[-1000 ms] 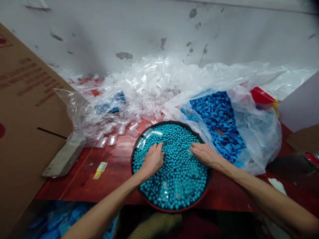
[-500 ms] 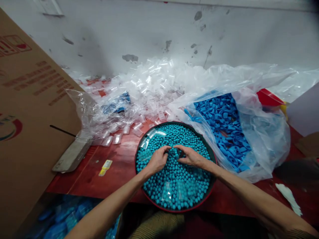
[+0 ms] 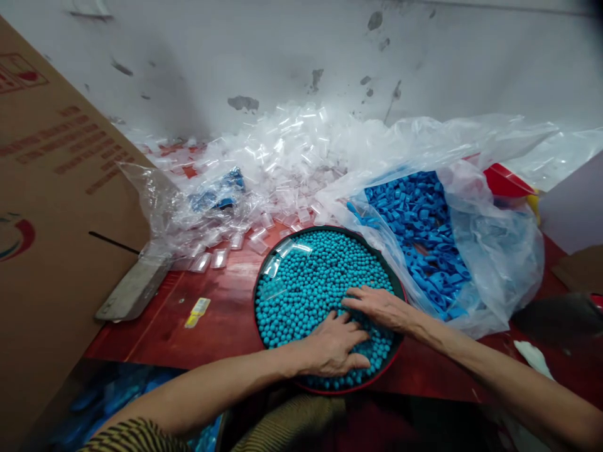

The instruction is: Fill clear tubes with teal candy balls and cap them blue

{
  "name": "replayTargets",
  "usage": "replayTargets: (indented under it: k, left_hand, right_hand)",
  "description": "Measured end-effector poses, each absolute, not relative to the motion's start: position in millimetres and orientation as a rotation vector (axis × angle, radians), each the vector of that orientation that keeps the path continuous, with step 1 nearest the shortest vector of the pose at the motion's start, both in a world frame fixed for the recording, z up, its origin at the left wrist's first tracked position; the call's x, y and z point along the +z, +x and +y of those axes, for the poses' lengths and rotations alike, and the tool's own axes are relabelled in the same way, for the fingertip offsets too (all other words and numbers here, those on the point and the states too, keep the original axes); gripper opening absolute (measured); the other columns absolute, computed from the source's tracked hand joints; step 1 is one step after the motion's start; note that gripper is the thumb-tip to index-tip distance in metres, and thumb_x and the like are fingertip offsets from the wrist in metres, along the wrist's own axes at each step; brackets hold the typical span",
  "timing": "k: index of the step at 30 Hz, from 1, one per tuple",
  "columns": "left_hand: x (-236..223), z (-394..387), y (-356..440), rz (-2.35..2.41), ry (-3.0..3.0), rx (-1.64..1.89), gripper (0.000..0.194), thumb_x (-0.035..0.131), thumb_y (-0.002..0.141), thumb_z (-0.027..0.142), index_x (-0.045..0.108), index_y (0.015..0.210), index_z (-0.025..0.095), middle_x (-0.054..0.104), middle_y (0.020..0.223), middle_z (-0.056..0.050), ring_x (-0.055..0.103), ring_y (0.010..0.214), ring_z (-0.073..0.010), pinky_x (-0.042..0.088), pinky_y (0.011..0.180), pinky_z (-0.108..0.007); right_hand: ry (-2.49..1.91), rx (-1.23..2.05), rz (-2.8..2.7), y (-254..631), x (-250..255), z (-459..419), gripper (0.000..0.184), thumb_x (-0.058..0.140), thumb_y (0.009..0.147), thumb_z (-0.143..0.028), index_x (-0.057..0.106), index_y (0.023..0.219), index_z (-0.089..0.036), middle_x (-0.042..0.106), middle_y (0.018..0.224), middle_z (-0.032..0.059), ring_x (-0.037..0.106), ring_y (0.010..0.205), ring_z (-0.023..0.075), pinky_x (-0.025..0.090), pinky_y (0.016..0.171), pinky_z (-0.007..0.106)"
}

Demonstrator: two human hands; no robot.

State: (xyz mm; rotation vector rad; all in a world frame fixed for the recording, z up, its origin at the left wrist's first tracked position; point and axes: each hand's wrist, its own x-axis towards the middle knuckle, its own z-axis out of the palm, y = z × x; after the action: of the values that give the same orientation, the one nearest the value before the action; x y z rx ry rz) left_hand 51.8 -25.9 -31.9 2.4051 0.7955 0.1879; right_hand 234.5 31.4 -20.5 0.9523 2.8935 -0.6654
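Note:
A round dark tray (image 3: 258, 284) full of small turquoise beads (image 3: 320, 270) sits on the red table, near its front edge. My left hand (image 3: 335, 346) lies palm down on the beads at the tray's near side, fingers spread. My right hand (image 3: 379, 306) rests flat on the beads just beyond it, fingers stretched to the left. The two hands almost touch. A few small clear bags (image 3: 277, 263) lie on the beads at the tray's far left. What lies beneath my palms is hidden.
A big clear bag of blue plastic caps (image 3: 419, 220) lies right of the tray. A heap of small clear bags (image 3: 282, 157) fills the back, by the white wall. A cardboard box (image 3: 51, 207) stands at left. A yellow tag (image 3: 196, 311) lies on the table.
Both hands left the pinch at the tray's middle and came down flat on the beads at the near side. The left hand swung right, under the right hand.

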Motion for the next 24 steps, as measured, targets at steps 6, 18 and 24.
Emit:
replayTargets:
  k: [6,18,24]
  left_hand:
    - [-25,-48,46,0.864,2.367,0.252,0.035,0.039,0.08,0.046,0.052,0.104,0.023,0.054,0.107,-0.004,0.041,0.105,-0.0219,0.03,0.091,-0.038]
    - [-22,-52,34,1.232,2.411,0.476,0.023,0.035,0.084,0.03,0.056,0.083,0.02,0.056,0.076,-0.003,0.047,0.074,-0.0151,0.037,0.069,-0.028]
    - [-5,-18,-22,2.202,2.17,0.199,0.031,0.04,0.081,0.027,0.047,0.109,0.017,0.051,0.092,-0.01,0.048,0.083,-0.0226,0.038,0.07,-0.034]
  right_hand:
    - [0.823,-0.82,2.844,244,-16,6,0.048,0.041,0.075,-0.009,0.042,0.121,-0.025,0.038,0.13,0.0091,0.035,0.119,0.0208,0.034,0.094,0.036]
    - [1.073,-0.855,2.84,215,-12,14,0.045,0.04,0.075,-0.009,0.048,0.117,-0.021,0.057,0.106,0.009,0.053,0.097,0.0197,0.041,0.082,0.034]
    - [1.216,-0.889,2.981,115,-28,59,0.033,0.047,0.08,-0.034,0.052,0.107,-0.015,0.059,0.1,0.0098,0.054,0.094,0.0207,0.04,0.079,0.031]
